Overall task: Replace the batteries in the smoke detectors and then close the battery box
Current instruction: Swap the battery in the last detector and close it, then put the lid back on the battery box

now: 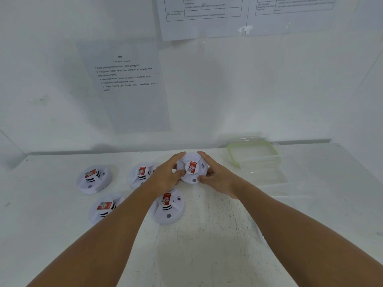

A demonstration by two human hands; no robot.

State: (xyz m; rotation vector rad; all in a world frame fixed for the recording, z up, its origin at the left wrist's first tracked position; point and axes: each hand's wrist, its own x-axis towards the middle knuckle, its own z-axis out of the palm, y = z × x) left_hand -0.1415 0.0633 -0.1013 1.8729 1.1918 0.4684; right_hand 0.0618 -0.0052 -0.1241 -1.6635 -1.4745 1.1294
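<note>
Your left hand [165, 175] and your right hand [217, 177] both grasp the same smoke detector [191, 168], held between them toward the back of the white surface [207, 245]. The left grip curls round its left edge, with the thumb lying across the lower left part of its face. The right grip wraps its right edge, fingers reaching over the top and thumb at the lower right. The detector is white and round, and it shows a red label and a small grey button near its lower rim. Whether it rests on the surface or is lifted just off it, you cannot tell from here.

Four more detectors lie flat on the surface to your left, each with its red label up. The far-left detector [94, 179] lies well apart from your hands. The second back-row detector [141, 175] is partly hidden behind your left hand. The near-left detector [104, 208] is partly covered by your left forearm. The near-middle detector [167, 206] lies just below your left wrist.

A clear battery box [253, 157] with a green-trimmed rim stands just to the right of your right hand, near the back wall. Its contents cannot be made out. Printed sheets [128, 79] hang on the wall behind.
</note>
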